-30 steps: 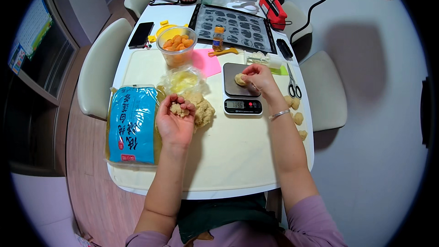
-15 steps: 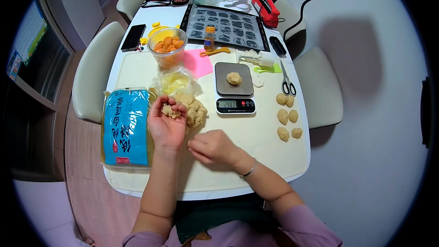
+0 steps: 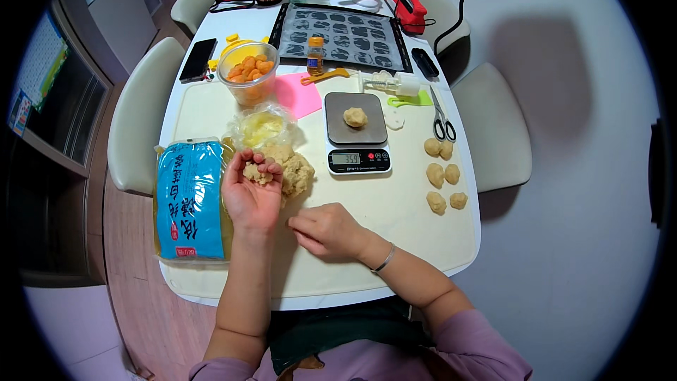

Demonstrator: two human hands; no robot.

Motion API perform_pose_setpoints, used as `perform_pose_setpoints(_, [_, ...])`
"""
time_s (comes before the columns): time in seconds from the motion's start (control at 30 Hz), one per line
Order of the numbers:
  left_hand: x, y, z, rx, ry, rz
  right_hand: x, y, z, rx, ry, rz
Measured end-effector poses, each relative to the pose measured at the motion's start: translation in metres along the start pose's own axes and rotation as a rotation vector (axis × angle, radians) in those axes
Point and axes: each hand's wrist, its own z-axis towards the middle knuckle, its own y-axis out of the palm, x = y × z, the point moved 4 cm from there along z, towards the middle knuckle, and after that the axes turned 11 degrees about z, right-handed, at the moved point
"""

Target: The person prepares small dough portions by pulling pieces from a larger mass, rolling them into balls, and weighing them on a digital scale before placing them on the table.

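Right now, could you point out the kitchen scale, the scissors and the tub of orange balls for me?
Kitchen scale (image 3: 338,129): head view, on its metal plate.
Scissors (image 3: 438,129): head view, on a dark handle.
Tub (image 3: 248,92): head view, on its clear side wall.

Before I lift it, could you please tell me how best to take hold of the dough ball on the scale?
Probably around its widest part, with the right hand coming down from above: the dough ball is a roundish lump sitting alone on the scale, its sides free and its top uncovered.
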Motion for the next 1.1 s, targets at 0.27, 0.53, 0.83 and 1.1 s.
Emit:
perform_pose_setpoints(0.27, [0.001, 0.002, -0.002, 0.016, 0.006, -0.022, 0.046, -0.090, 0.009, 0.671, 0.243, -0.329])
perform_pose_setpoints(0.53, [0.003, -0.001, 0.000, 0.018, 0.012, -0.019, 0.097, -0.128, 0.036, 0.586, 0.437, -0.540])
perform_pose_setpoints(0.83, [0.002, 0.006, -0.005, 0.064, 0.062, 0.016, 0.119, -0.128, 0.034, 0.763, 0.362, -0.034])
perform_pose_setpoints(1.1, [0.000, 0.005, -0.001, 0.023, 0.026, -0.011, 0.132, -0.149, 0.019, 0.791, 0.415, 1.473])
